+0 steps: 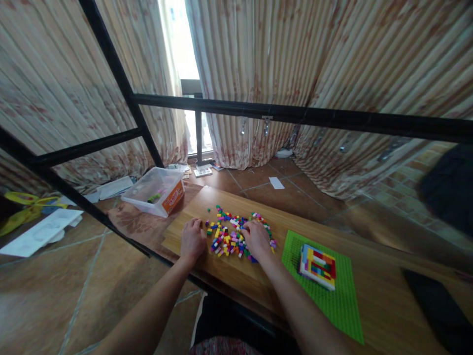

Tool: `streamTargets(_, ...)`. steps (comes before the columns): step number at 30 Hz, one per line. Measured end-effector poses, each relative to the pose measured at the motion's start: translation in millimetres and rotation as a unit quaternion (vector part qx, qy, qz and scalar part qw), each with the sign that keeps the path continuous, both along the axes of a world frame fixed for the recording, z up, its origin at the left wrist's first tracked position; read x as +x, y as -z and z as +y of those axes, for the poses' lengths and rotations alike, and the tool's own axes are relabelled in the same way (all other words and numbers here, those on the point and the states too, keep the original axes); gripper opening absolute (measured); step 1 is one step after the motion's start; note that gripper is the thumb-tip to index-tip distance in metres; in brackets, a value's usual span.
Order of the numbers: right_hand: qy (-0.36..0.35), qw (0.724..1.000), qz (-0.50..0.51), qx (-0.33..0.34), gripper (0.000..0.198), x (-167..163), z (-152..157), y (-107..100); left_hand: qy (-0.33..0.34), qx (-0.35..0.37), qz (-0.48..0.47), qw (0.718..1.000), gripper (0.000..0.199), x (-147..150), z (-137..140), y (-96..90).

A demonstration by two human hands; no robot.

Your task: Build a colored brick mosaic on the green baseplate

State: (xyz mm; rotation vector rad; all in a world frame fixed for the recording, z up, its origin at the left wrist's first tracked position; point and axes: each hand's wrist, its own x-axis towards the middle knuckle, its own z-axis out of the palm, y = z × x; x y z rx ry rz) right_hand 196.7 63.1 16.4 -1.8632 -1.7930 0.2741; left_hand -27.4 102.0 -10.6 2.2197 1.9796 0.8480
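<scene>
Wooden bench (377, 276) partly covered by green studded baseplate (343, 315), loose toy bricks (229, 241) scattered left of it, multicolored brick build (318, 266) set on baseplate, right hand (257, 239) held among bricks, left hand (193, 238) placed beside them, fingers (249, 226) curled, grasp cannot be told.

Your loose toy bricks (226, 241) mix yellow, red, green, blue, purple, pink and white, with no sorting by colour. Your studded baseplate (334, 315) is bright green, and the brick build (318, 266) on it shows white, light blue, yellow, red and green. You have a warm brown, wood-grained tabletop (377, 268). The translucent, whitish bin (148, 187) bears an orange label (173, 199). Facing you, the curtains (266, 54) are cream with darker vertical bands and reddish floral blotches; the metal frame (258, 107) is black, the floor tiles (44, 305) brown with paler joints.
</scene>
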Motion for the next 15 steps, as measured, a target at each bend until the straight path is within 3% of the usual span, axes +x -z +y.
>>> streamTargets(4,0.02,0.993,0.11,0.025,0.019,1.6,-28.6,-9.6,0.007,0.007,0.002,1.0,0.031,-0.6,1.0,-0.7)
streamTargets(7,0.046,0.962,0.263,0.053,0.026,7.3,-60.6,-14.3,0.008,0.01,0.01,1.0,0.031,-2.3,2.9,0.2)
streamTargets(12,0.096,0.922,0.373,0.037,0.037,25.9,-123.0,-10.5,0.014,0.022,0.035,0.999,0.031,-5.4,8.0,2.7)
streamTargets(15,0.155,0.884,0.441,0.021,0.04,40.7,-153.5,-5.1,0.014,0.023,0.049,0.998,0.032,-6.2,10.4,3.2)
